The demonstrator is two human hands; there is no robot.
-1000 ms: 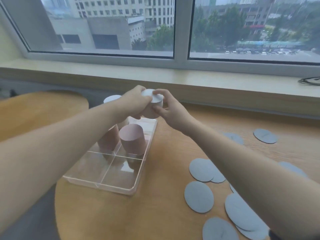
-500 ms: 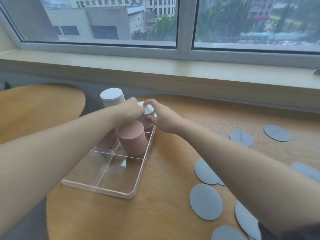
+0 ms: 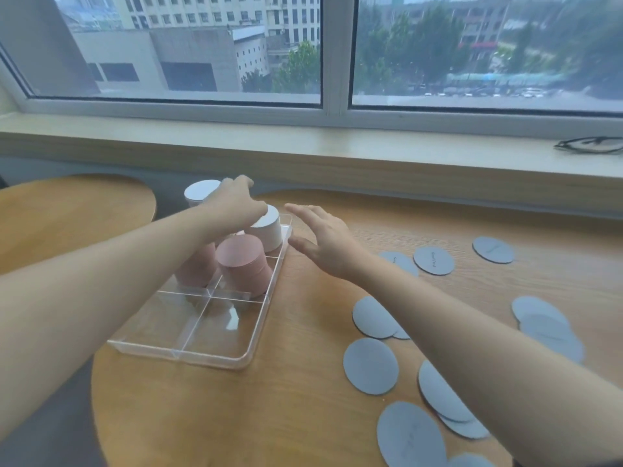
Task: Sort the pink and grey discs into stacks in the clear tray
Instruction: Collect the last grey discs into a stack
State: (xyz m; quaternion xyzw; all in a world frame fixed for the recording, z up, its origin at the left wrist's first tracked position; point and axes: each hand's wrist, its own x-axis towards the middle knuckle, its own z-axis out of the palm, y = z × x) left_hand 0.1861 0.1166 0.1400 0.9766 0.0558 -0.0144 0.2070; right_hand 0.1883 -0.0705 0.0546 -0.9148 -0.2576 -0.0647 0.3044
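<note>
The bench [image 3: 303, 399] is pale wood with a fine grain and a soft satin finish. The clear tray [image 3: 215, 357] looks like glossy, see-through plastic, catching window light. The loose grey discs [image 3: 371, 365] look flat, thin and matt; the pink stack [image 3: 241, 261] is matt too.

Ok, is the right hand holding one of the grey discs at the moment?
No, the right hand is open with fingers spread beside the clear tray, and the loose grey discs lie untouched on the table.

Both forearms are bare, with a dark sleeve edge [image 3: 569, 464] at the right elbow.
</note>
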